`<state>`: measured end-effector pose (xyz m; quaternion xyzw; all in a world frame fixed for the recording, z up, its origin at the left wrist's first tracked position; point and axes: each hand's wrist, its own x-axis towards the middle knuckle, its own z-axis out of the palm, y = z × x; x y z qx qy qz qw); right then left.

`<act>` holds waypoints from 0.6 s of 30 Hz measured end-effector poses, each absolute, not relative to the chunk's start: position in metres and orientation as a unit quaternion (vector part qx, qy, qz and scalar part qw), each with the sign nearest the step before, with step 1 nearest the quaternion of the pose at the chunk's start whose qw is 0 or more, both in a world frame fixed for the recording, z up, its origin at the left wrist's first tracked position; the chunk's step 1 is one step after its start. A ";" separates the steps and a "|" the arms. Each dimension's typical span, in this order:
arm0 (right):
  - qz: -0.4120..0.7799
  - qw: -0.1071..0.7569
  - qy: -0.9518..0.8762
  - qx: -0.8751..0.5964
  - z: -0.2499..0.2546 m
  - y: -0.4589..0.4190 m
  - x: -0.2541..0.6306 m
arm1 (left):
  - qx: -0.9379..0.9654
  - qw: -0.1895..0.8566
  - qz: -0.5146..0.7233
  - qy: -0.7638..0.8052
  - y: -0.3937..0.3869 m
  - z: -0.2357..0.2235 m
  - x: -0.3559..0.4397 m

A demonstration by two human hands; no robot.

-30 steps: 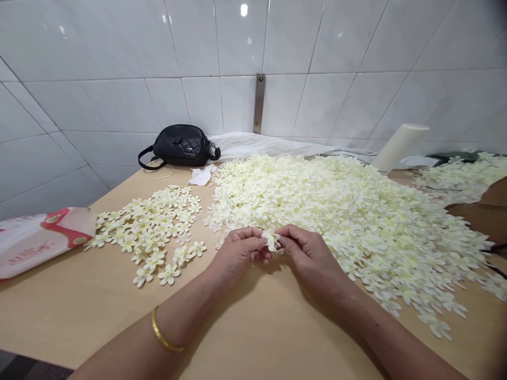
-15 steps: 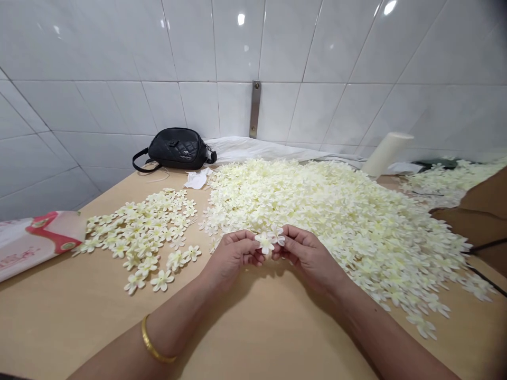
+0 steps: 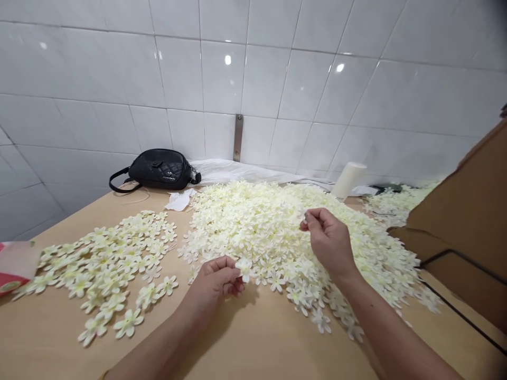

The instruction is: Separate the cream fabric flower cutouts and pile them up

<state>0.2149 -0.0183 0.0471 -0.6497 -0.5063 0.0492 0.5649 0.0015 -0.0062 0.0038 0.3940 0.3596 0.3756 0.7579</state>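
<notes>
1. Cream-white petals with a faint yellow centre make up the artificial blossom (image 3: 244, 269), pinched in the grip of the left hand (image 3: 217, 282), just above the near edge of a large heap of similar blossoms (image 3: 253, 216).
2. Above that heap, the right hand (image 3: 330, 240) brings thumb and forefinger close together; I cannot tell whether its grip pinches anything.
3. Left of the left hand, a smaller spread of blossoms (image 3: 114, 258) lies on the pale tan desk (image 3: 269, 338).
4. Behind, a black quilted bag (image 3: 162, 169) rests near a crumpled white tissue (image 3: 180, 200); a metal bracket (image 3: 237, 138) is fixed to the glossy tiled wall (image 3: 261, 79).
5. At right, torn brown cardboard (image 3: 463, 227) runs out of view and covers part of the desk.
6. The red-and-white packet (image 3: 18, 264) is cut off at left; dark green material (image 3: 390, 188) behind the heap is indistinct.
</notes>
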 end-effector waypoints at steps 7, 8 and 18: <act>-0.026 0.487 -0.541 -0.685 0.067 0.028 0.244 | 0.400 0.748 0.384 0.365 -0.006 0.005 0.002; -0.027 0.485 -0.544 -0.684 0.066 0.026 0.240 | 0.398 0.747 0.387 0.366 -0.006 0.005 0.002; 0.126 0.398 -0.725 -0.548 0.017 -0.052 0.144 | 0.402 0.766 0.384 0.322 -0.007 0.000 0.000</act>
